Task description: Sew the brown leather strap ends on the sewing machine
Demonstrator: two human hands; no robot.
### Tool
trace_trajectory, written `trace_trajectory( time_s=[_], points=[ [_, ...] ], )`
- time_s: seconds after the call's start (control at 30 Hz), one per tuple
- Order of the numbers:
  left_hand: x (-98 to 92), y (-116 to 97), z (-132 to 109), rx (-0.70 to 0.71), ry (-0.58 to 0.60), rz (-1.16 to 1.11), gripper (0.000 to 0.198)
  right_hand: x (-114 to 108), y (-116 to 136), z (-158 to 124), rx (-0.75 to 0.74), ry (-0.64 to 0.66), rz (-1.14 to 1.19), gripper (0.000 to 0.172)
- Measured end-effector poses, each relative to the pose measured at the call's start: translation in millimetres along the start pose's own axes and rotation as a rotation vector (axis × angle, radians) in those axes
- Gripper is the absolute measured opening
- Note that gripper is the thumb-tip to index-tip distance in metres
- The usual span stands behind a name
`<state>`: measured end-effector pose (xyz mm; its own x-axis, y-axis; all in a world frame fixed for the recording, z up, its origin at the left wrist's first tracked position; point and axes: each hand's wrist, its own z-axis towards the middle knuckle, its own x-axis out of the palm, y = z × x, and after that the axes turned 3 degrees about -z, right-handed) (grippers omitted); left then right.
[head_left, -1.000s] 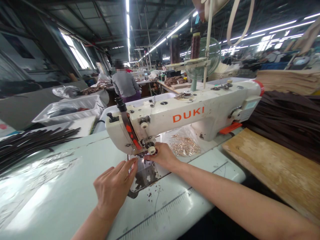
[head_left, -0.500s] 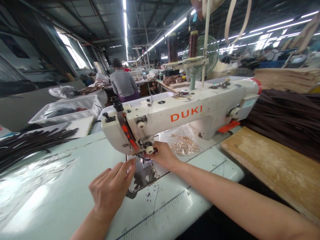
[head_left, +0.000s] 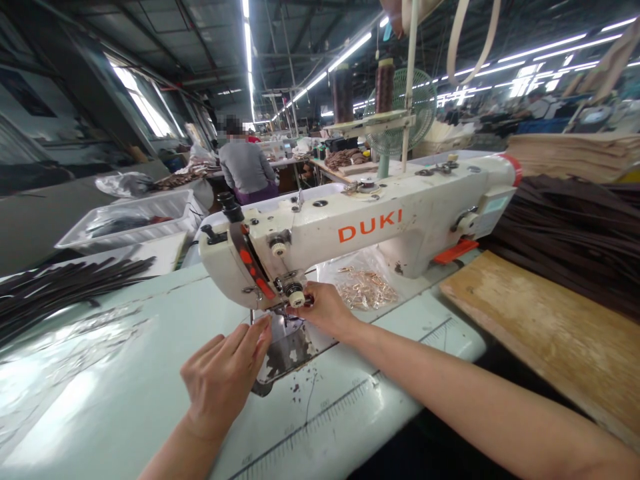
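Far left: a bundle of dark straps [head_left: 65, 287] lies on the pale green table [head_left: 125, 373], with a white plastic tray [head_left: 135, 223] beyond it at the table's far edge. Farther back, a person in a grey top [head_left: 246, 170] stands facing away at another bench. Near centre-left: the left hand [head_left: 225, 380] rests on the table, fingers extended and loosely together, tips touching the near-left edge of the worn metal needle plate [head_left: 290, 350]; it grips nothing visible. Directly above the plate sits the head of the white sewing machine [head_left: 370, 230], marked DUKI in orange, its arm running right and slightly far. Just right of the needle area, the right hand [head_left: 325, 310] is curled under the machine head, thumb and forefinger pinched together beside a small round cream knob [head_left: 297, 299]; whether they hold a thread or a small part cannot be told, since the spot is shadowed and partly hidden. Behind that hand, against the machine base, lies a clear bag of gold-coloured metal fittings [head_left: 365, 288]. Right: a bare wooden board [head_left: 540, 333] lies beside the table, and beyond it a large heap of dark brown strips [head_left: 575, 233].
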<state>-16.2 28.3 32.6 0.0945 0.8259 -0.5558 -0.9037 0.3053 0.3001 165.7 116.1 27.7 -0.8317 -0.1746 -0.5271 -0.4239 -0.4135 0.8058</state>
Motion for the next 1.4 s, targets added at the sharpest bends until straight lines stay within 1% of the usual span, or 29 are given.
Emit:
trace_trajectory(
  time_s=[0.13,0.27,0.37,0.53,0.63,0.7,0.73,0.77,0.8,0.83,0.9,0.93,0.97,1.03,1.1,1.2,1.27,1.4],
  points=[
    [0.9,-1,0,-0.027,0.013,-0.022,0.005,0,0,1,-0.002,0.013,0.006,0.015],
    [2.6,-1,-2,-0.082,0.030,0.005,0.007,0,-1,2,-0.044,0.036,0.025,0.013],
    [5.5,-1,-3,-0.114,0.051,0.012,0.008,5,-3,5,-0.041,0.040,0.014,0.013],
    [6.5,-1,0,-0.129,0.100,0.028,0.013,9,-5,8,-0.044,0.034,-0.020,0.010],
    [-3.0,-5,2,-0.057,0.138,-0.042,0.019,-3,2,-1,-0.089,0.082,-0.044,0.005],
    [-12.5,-11,2,0.030,0.152,-0.176,0.022,-18,10,-13,-0.147,0.161,-0.066,0.005],
    [-17.0,-15,2,0.044,0.188,-0.286,0.024,-27,15,-20,-0.182,0.207,-0.079,0.006],
    [-21.0,-19,1,0.016,0.248,-0.419,0.027,-36,20,-27,-0.210,0.256,-0.092,0.007],
    [-24.2,-24,0,-0.049,0.327,-0.565,0.029,-43,24,-33,-0.226,0.307,-0.101,0.007],
    [-26.4,-27,0,-0.146,0.415,-0.707,0.029,-50,28,-38,-0.227,0.359,-0.101,0.007],
    [-28.1,-33,1,-0.353,0.557,-0.929,0.020,-58,33,-43,-0.195,0.442,-0.085,0.007],
    [-27.7,-34,3,-0.427,0.588,-0.992,0.012,-59,34,-43,-0.171,0.465,-0.074,0.008],
    [-26.6,-33,5,-0.470,0.604,-1.028,0.008,-58,34,-42,-0.149,0.474,-0.063,0.009],
    [-22.8,-30,9,-0.519,0.622,-1.035,0.013,-53,31,-38,-0.121,0.456,-0.060,0.009],
    [-16.3,-24,12,-0.591,0.607,-1.001,0.018,-45,26,-32,-0.094,0.418,-0.079,0.010],
    [-0.5,-11,11,-0.789,0.583,-0.966,0.023,-33,19,-21,-0.064,0.312,-0.158,0.010],
    [12.7,-3,9,-0.879,0.583,-0.948,0.026,-26,14,-13,-0.052,0.224,-0.244,0.012],
    [33.2,4,6,-0.934,0.566,-0.899,0.028,-16,5,1,-0.044,0.108,-0.408,0.011]
  ],
)
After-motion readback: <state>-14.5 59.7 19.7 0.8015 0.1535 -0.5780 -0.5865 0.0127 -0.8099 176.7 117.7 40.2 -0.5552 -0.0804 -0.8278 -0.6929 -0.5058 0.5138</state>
